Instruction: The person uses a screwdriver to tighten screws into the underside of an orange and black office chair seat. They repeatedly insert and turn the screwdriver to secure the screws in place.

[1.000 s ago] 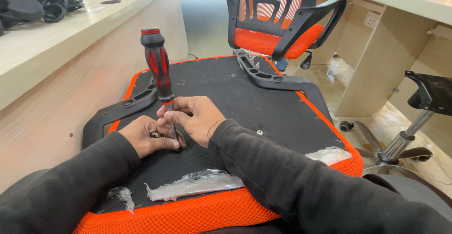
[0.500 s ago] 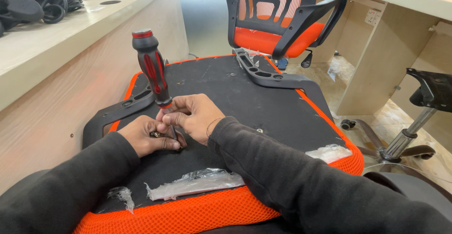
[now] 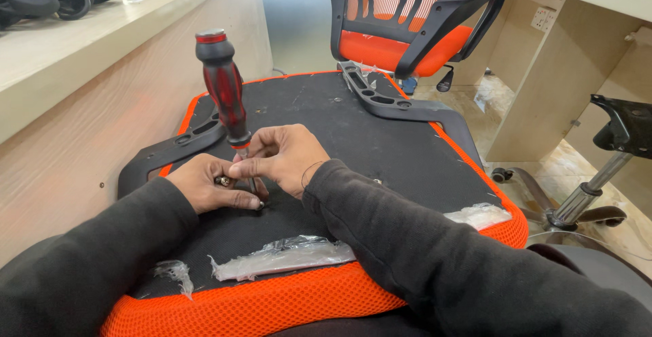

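Tilting further toward 11 o'clock, the screwdriver (image 3: 225,89) stands pinched by right hand (image 3: 285,157) fingers; left hand (image 3: 214,186) grips a bolt (image 3: 223,181), not yet seated in the seat underside (image 3: 380,147).

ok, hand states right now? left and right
Left hand: closed, pinching a small metal fastener against the seat base.
Right hand: fingers closed on the screwdriver shaft.

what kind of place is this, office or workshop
Probably an office used for putting chairs together. An upturned orange mesh chair seat lies under both hands, a finished orange-and-black office chair stands behind it, and pale wooden desks line both sides, with a bare chrome chair base nearby.
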